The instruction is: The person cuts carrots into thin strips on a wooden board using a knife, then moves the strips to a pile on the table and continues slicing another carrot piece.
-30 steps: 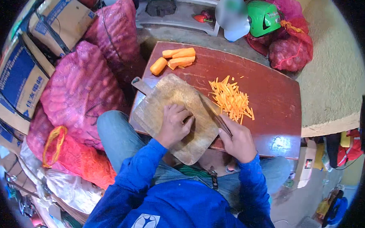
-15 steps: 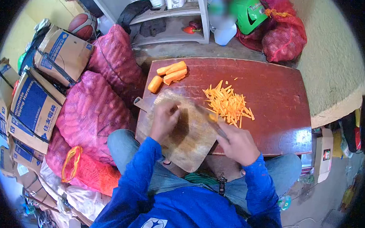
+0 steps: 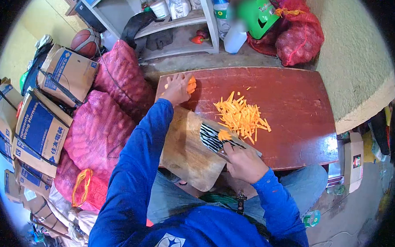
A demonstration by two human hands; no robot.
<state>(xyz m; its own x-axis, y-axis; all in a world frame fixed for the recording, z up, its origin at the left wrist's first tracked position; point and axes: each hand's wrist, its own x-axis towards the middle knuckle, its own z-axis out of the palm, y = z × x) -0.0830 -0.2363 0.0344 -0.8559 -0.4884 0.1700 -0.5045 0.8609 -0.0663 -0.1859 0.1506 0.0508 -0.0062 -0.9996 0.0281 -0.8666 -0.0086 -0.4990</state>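
Right hand (image 3: 244, 162) grips a cleaver (image 3: 218, 139), blade flat, pointing toward the desk's (image 3: 294, 105) far-left corner, where left hand (image 3: 177, 88) clasps carrot pieces (image 3: 191, 85).

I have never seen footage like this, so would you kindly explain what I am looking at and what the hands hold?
This is one view from a camera worn on a person's head, looking down at their own bare hands. The left hand reaches across the red-brown table and closes on carrot pieces at its far corner. The right hand holds a wide knife, blade lying flat over the wooden cutting board, with a bit of carrot on it. A pile of carrot strips lies on the table beside the board.
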